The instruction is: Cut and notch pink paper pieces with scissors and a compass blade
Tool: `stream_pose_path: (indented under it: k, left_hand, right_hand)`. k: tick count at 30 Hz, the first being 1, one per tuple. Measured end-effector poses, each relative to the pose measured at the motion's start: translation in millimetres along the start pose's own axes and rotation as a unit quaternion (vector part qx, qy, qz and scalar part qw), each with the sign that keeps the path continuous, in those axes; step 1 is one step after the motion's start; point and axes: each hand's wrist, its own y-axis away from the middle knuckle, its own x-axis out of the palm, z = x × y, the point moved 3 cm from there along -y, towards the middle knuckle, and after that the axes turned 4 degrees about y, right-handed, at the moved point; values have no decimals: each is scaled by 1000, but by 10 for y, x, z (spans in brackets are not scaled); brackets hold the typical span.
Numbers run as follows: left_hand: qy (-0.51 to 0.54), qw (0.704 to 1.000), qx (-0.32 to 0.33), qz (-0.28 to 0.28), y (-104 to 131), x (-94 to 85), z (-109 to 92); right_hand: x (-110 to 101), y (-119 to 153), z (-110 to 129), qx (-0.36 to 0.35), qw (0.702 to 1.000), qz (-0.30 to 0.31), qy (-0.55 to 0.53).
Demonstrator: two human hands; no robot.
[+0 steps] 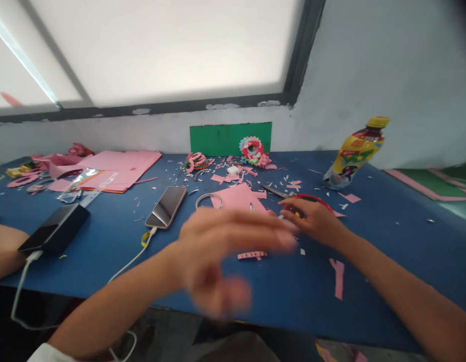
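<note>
Probably stiff and light, the scissors (277,192), at two o'clock from the spread, empty left hand (203,246), suit holding by the red handle (313,197); the right hand's (316,220) grip I cannot tell.

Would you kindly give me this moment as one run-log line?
left hand: raised, blurred, nothing visibly held | right hand: at red-handled scissors, grip unclear | blue table: pink sheet, phone, bottle
</note>
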Motion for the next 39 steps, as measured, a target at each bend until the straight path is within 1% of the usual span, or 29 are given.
stream_pose_path:
  k: [2, 3, 4, 6, 7, 8, 10, 12, 14, 16, 17, 18, 19, 20, 22, 24, 26, 28, 29, 31, 32, 34, 35, 36, 37, 39]
  left_hand:
    - [-25, 997, -25, 66, -248, 83, 185]
    - [-53, 989, -62, 122, -318, 146, 310]
    - [-64, 982, -77, 159, -351, 202, 424]
    - [-62, 970, -76, 221, -321, 308, 615]
    - [-55, 963, -71, 254, -273, 358, 688]
    - [-50, 957, -68, 278, -222, 397, 745]
    - [-49, 949, -69, 305, -146, 442, 807]
    - [-62, 947, -80, 304, -135, 443, 808]
    - [-85, 953, -96, 274, -179, 414, 758]
    - [-112, 960, -116, 230, -229, 385, 665]
    - [-119, 961, -124, 216, -242, 386, 604]
    - [-120, 961, -127, 216, -242, 404, 536]
    - [-112, 958, -126, 233, -228, 442, 463]
    - [-100, 953, -121, 261, -204, 493, 391]
    - [-76, 938, -110, 319, -145, 597, 269]
    - [-64, 927, -107, 354, -107, 651, 213]
    - [-63, 923, -117, 362, -112, 621, 247]
    - [-75, 925, -138, 347, -150, 514, 369]
    - [-83, 927, -151, 334, -173, 446, 454]
    - [-102, 931, -178, 302, -204, 319, 643]
    - [-107, 933, -187, 290, -208, 276, 731]
    - [-111, 933, -202, 276, -188, 250, 866]
    - [-113, 933, -207, 273, -170, 265, 908]
    - [-117, 932, -212, 270, -149, 292, 932]
    - [-123, 931, -215, 267, -128, 325, 943]
    - [-144, 929, -219, 262, -93, 392, 943]
  right_hand:
    - [50, 36, 181, -41, 999, 31, -2]
    - [87, 54, 281, -75, 996, 50, 0]
    - [130, 70, 373, -102, 993, 66, 3]
    - [223, 90, 516, -125, 988, 86, 9]
    - [267, 95, 566, -125, 988, 88, 12]
    - [306, 96, 602, -120, 989, 88, 15]
    - [357, 88, 636, -108, 991, 81, 22]
    - [361, 63, 617, -98, 992, 69, 28]
    - [316, 15, 527, -83, 995, 49, 34]
    - [231, -49, 341, -52, 997, 15, 46]
    - [179, -80, 212, -26, 998, -8, 55]
    - [126, -105, 64, 4, 997, -32, 66]
    - [77, -122, -95, 37, 995, -57, 78]
    - [34, -130, -252, 66, 991, -75, 91]
    - [-25, -124, -518, 113, 983, -92, 112]
    - [-64, -105, -651, 139, 977, -103, 126]
    - [-88, -90, -604, 133, 975, -117, 131]
    - [-78, -81, -387, 88, 982, -116, 122]
    - [-49, -75, -233, 48, 988, -99, 110]
    - [58, -50, 108, -54, 995, -32, 78]
    - [126, -27, 267, -106, 992, 2, 65]
    - [263, 19, 506, -191, 979, 53, 50]
    - [327, 37, 578, -230, 969, 71, 49]
    - [382, 42, 607, -247, 965, 80, 51]
    - [424, 35, 601, -252, 963, 82, 54]
    - [464, -12, 496, -226, 969, 71, 65]
